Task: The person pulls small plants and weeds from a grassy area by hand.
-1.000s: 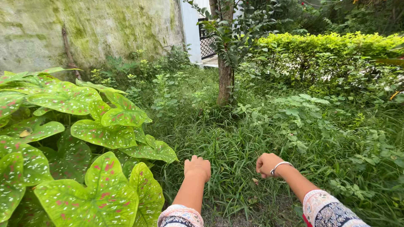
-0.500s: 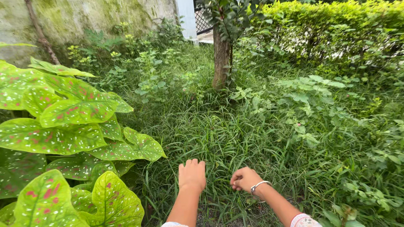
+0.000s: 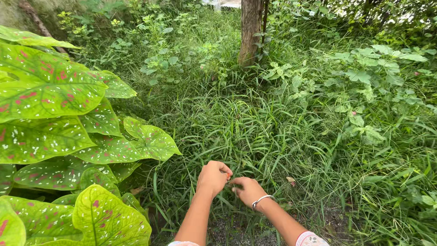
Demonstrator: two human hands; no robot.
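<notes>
Down low, the left hand (image 3: 212,177) and right hand (image 3: 247,190) meet fingertip to fingertip, both pinched narrowly on grass blades (image 3: 236,150); speckled leaves (image 3: 50,136) spread just beside the left hand.

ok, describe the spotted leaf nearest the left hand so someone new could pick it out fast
Start at the tree trunk at top centre and drop to the big-leaved plant filling the left side. The leaf is its rightmost one, heart-shaped, tip pointing right over the grass, just up-left of the left hand. It is smaller than its neighbours and shows mostly white flecks with faint pink, not bold red blotches.
</notes>
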